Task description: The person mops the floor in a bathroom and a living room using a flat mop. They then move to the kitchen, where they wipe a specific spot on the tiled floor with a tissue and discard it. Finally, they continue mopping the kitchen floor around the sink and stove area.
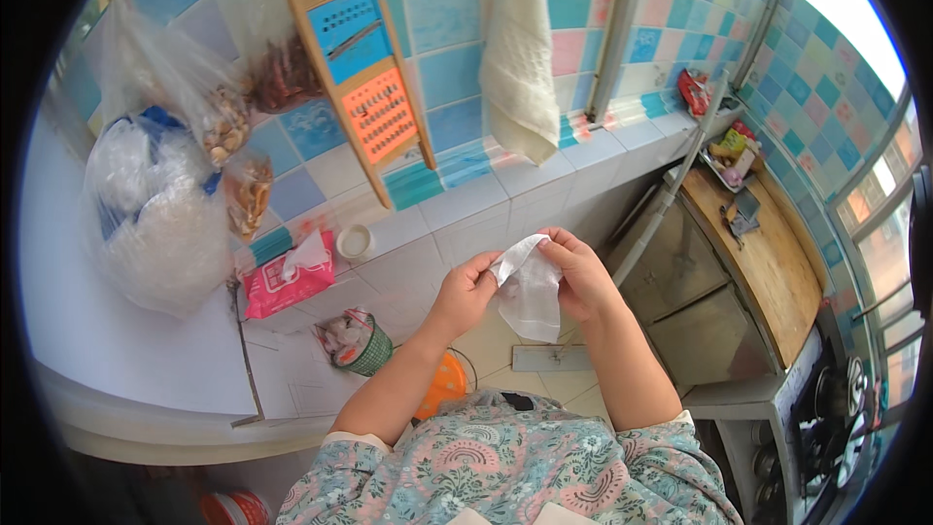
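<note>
Between my two hands, in front of my body, hangs a thin white tissue [531, 294], partly folded along its top. My left hand [463, 296] pinches its upper left side between thumb and fingers. The upper right corner is gripped by my right hand [575, 272], thumb on top and fingers behind. The lower part of the tissue droops free over the floor. To the left, a pink tissue pack [290, 284] stands against the tiled ledge with a white sheet sticking out of its opening.
A green waste basket [371, 350] with rubbish and an orange bucket [445, 385] stand below my left forearm. A wooden grater [362, 68] and a white towel [519, 58] hang on the wall. Right stands a wood-topped cabinet [763, 262] with a leaning pole [671, 194]. Filled plastic bags [155, 214] hang left.
</note>
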The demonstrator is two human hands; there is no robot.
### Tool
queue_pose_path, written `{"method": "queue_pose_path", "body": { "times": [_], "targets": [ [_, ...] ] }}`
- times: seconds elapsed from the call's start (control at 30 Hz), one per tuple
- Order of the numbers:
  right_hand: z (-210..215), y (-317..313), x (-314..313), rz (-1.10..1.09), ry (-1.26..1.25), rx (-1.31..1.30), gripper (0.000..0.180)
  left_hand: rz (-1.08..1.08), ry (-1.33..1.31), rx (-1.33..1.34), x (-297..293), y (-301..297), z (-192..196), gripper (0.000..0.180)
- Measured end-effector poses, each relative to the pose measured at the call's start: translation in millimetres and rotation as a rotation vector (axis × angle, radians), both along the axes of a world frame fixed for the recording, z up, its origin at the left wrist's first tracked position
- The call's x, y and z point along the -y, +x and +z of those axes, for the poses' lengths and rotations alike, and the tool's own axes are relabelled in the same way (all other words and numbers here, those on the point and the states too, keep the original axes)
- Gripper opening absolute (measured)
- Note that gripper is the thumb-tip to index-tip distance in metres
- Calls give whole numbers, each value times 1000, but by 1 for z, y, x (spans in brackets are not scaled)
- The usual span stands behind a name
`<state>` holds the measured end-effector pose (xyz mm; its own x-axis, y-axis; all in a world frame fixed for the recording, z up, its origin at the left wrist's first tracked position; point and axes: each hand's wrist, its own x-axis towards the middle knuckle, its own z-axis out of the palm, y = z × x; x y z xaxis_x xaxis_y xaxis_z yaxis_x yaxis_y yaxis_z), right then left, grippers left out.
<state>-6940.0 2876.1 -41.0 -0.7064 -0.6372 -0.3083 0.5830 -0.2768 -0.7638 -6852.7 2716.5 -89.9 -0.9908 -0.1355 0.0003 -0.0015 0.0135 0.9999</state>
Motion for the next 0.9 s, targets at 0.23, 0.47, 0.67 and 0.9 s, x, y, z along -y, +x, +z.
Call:
{"method": "queue_pose_path", "body": {
  "times": [0.23, 0.47, 0.67, 0.9],
  "targets": [
    [-80, 36, -189, -435, -313, 94, 47, -386, 693, 355, -140, -30, 0, 31],
    [-130, 179, -325, -520, -502, 99, 68, -834, 519, 645, -325, 13, -29, 42],
    [-189, 286, -411, -859, -151, 189, 41, -1164, 166, 817, -424, 66, -92, 33],
    [-235, 372, -455, -1108, -205, 317, 22, -1301, -149, 788, -487, 105, -139, 21]
  ]
}}
